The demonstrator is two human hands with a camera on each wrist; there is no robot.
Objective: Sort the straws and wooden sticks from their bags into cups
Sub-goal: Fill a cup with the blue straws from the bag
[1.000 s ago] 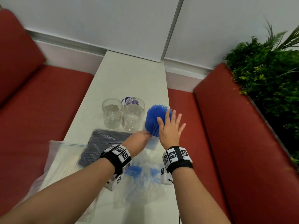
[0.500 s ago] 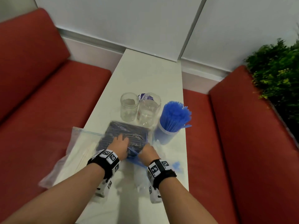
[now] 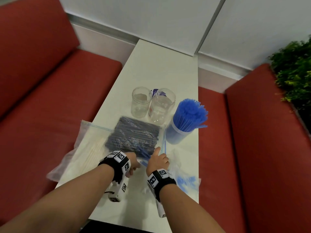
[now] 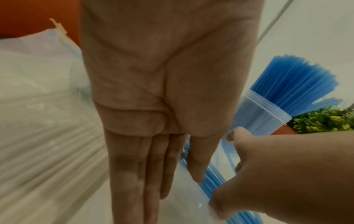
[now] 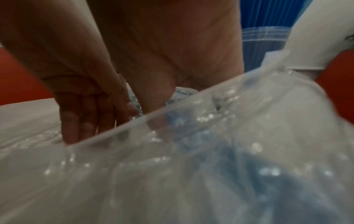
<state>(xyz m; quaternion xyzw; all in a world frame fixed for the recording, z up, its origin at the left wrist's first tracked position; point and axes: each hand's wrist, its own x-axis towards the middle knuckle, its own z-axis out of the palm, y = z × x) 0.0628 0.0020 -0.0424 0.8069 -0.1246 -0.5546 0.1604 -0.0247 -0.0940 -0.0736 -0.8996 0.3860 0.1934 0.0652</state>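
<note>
The table [image 3: 161, 64] is plain white. Red cushions [image 3: 50, 98] lie on both sides of it, with a pale grey wall [image 3: 134, 19] behind. A green plant [image 3: 294, 69] has small yellow flecks. Bright blue straws [image 3: 190, 113] stand in a clear cup [image 3: 175, 137] that looks blue through its side. Two other cups [image 3: 141, 101] are clear and colourless. One clear bag holds dark navy straws [image 3: 133, 135]; another holds pale cream sticks [image 3: 90, 152]. The bag seals are thin blue lines [image 3: 97, 126]. The wristbands [image 3: 117, 163] are black, with black-and-white square code patterns.
</note>
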